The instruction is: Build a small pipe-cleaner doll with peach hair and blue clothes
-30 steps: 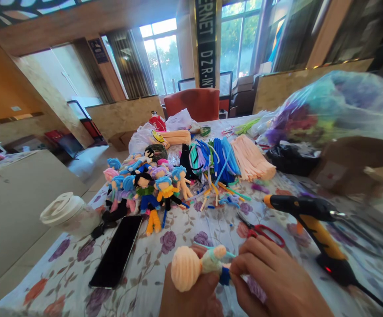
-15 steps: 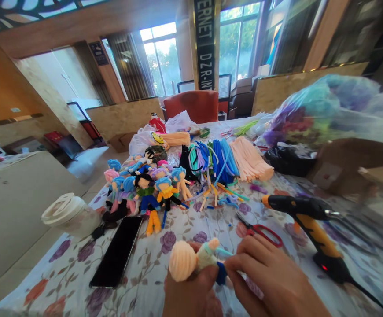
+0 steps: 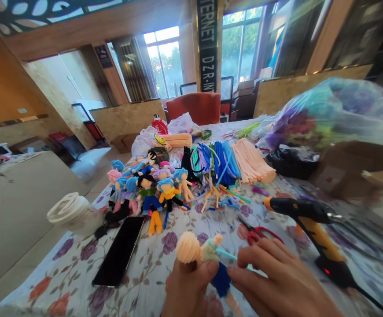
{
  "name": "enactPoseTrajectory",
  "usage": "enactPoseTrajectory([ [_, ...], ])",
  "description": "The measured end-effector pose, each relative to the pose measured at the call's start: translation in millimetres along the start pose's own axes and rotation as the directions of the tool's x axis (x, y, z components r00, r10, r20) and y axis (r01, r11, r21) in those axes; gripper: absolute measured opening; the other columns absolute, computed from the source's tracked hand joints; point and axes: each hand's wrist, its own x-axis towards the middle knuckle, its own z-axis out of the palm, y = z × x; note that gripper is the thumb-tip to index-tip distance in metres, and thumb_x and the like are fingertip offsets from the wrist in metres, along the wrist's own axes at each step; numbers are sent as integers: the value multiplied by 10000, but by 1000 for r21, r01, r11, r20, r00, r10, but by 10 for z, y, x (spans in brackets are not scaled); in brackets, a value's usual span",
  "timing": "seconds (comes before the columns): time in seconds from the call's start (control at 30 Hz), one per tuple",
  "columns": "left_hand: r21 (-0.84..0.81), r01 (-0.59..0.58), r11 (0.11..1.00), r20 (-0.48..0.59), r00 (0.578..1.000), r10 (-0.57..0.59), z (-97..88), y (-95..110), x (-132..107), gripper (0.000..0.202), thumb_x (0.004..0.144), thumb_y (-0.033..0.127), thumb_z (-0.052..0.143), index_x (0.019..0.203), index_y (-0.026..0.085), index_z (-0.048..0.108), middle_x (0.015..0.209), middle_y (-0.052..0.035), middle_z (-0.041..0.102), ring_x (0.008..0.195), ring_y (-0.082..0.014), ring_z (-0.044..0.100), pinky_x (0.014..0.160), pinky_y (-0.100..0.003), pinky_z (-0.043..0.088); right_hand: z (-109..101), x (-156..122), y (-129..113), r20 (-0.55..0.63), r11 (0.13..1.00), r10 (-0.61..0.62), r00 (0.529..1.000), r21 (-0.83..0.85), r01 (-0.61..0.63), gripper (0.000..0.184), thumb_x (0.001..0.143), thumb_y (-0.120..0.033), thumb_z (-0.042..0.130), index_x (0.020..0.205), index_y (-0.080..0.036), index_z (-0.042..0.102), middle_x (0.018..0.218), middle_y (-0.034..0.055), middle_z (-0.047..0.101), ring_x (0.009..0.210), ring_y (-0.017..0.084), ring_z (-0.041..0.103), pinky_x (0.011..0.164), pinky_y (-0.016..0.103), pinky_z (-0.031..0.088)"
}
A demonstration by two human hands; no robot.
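Observation:
A small pipe-cleaner doll (image 3: pixel 222 278) with a round peach head, pale green top and blue shorts lies tilted in my left hand (image 3: pixel 189 286), whose thumb presses on its body. From the doll's top a light turquoise pipe cleaner (image 3: pixel 227 254) runs to the right, passing under the fingers of my right hand (image 3: pixel 274 273). Those fingers are closed together beside the doll's shorts, with the strip between them. Just beyond my right hand lie red-handled scissors (image 3: pixel 260 233), and a black-and-orange glue gun (image 3: pixel 310 224) with a red light stands to the right.
A black phone (image 3: pixel 120 251) and a white lidded cup (image 3: pixel 74 213) are at left on the flowered tablecloth (image 3: pixel 69 273). Finished dolls (image 3: pixel 150 189) are heaped behind, beside bundles of blue pipe cleaners (image 3: pixel 226 163) and peach pipe cleaners (image 3: pixel 252 160). A cardboard box (image 3: pixel 353 167) sits at right.
The doll has turned and shifted slightly right in my left hand, showing more of its blue shorts and a peach leg. My right hand has moved a little right along the turquoise strip.

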Motion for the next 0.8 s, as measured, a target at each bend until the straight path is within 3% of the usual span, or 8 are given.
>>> enactPoseTrajectory([
  [0.13, -44, 19, 999, 54, 998, -17, 50, 29, -14, 369, 542, 323, 826, 878, 187, 754, 724, -49, 725, 724, -268, 683, 715, -378, 537, 22, -63, 12, 43, 999, 38, 998, 1, -38, 212, 931, -164, 466, 877, -251, 651, 818, 15, 623, 707, 183, 534, 668, 322, 446],
  [0.3, -35, 3, 999, 92, 996, 0, -10, 46, 32, 387, 520, 342, 853, 847, 164, 746, 657, -51, 684, 682, -250, 660, 647, -361, 520, 22, -156, 74, -32, 956, 211, 977, 215, -200, 136, 869, -181, 607, 984, -250, 632, 871, 0, 655, 762, 126, 641, 656, 207, 518],
  [0.4, -20, -23, 1000, 131, 991, 25, -77, 29, 88, 336, 501, 358, 875, 728, 170, 713, 593, -30, 647, 605, -210, 625, 596, -334, 496, 50, -178, 65, 116, 859, 353, 928, 352, -371, 70, 907, -250, 569, 914, -260, 638, 774, -49, 681, 681, 91, 665, 590, 141, 521],
  [0.5, -63, -34, 997, 145, 988, 43, -104, -25, 135, 357, 477, 329, 893, 742, 172, 712, 654, -39, 680, 639, -214, 638, 611, -321, 491, 133, -187, 26, 246, 771, 410, 878, 421, -478, 115, 913, -247, 549, 871, -261, 655, 706, -71, 678, 608, 74, 651, 542, 122, 504],
  [0.63, -212, -63, 975, 101, 991, 86, -88, -162, 166, 423, 479, 249, 897, 867, 205, 734, 807, -47, 731, 712, -212, 661, 663, -313, 504, 282, -201, -9, 84, 802, 453, 887, 397, -447, 84, 878, -219, 585, 811, -224, 636, 643, -51, 628, 564, 93, 625, 515, 158, 497],
  [0.8, -234, -132, 963, -25, 991, 130, -84, -304, 168, 483, 504, 189, 887, 954, 232, 719, 866, -26, 743, 732, -178, 673, 667, -284, 522, 379, -174, -33, -134, 894, 324, 936, 366, -257, 123, 836, -78, 570, 825, -196, 601, 695, -23, 620, 613, 94, 628, 566, 165, 509],
])
